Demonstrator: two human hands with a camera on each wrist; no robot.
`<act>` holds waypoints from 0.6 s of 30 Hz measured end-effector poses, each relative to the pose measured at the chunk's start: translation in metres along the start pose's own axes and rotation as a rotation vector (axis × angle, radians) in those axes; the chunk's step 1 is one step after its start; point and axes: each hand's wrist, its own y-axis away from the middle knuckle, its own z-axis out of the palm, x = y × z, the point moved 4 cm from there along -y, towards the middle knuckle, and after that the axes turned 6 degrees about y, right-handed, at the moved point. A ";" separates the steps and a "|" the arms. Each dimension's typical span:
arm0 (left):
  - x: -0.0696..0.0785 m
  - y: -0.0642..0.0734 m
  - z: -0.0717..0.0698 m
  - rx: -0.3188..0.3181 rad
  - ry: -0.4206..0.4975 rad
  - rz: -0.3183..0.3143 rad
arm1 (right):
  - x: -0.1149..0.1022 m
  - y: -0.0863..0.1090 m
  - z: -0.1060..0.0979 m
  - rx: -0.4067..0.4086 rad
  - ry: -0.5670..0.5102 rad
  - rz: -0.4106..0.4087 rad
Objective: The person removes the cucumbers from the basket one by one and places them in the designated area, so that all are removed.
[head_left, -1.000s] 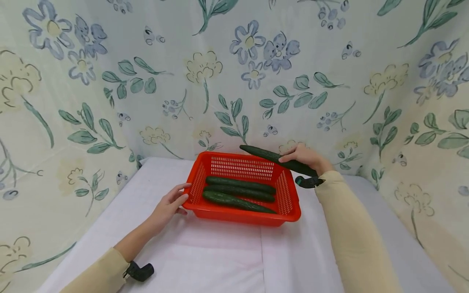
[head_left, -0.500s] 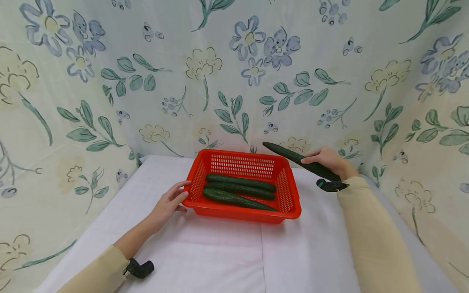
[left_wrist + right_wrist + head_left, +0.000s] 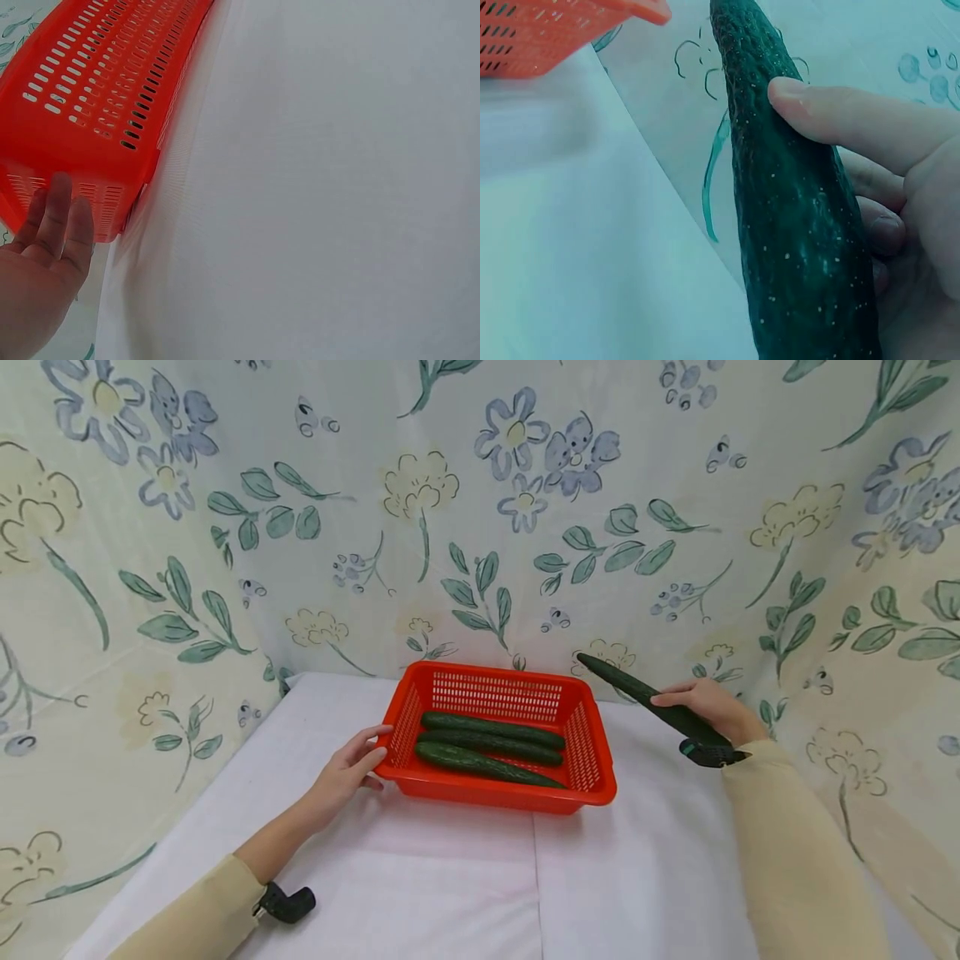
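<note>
My right hand (image 3: 708,706) grips a long dark green cucumber (image 3: 637,689) in the air to the right of the red plastic basket (image 3: 495,795). The thumb lies along its top in the right wrist view, the other fingers curled around its far side. The cucumber slants, its thin end up and to the left. Inside the basket several fingers' width apart from the rim lie three more cucumbers (image 3: 491,727), side by side. My left hand (image 3: 341,781) holds the basket's left rim; in the left wrist view, fingers (image 3: 56,217) touch its slotted end wall.
White cloth (image 3: 450,893) covers the table under the basket. A floral curtain (image 3: 420,543) stands close behind and along both sides. Each wrist carries a small black camera, one by the left sleeve (image 3: 195,902).
My right hand has moved right with the cucumber, from over the basket's right end to beyond it. The left hand stays at the rim; the basket's three cucumbers have not moved.
</note>
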 end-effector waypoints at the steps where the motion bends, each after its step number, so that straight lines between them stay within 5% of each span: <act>1: 0.000 0.000 0.000 0.001 0.000 -0.002 | 0.004 0.002 -0.001 0.001 -0.008 0.011; 18: 0.003 0.000 0.002 0.012 -0.033 -0.017 | 0.069 0.024 -0.010 0.030 -0.062 0.076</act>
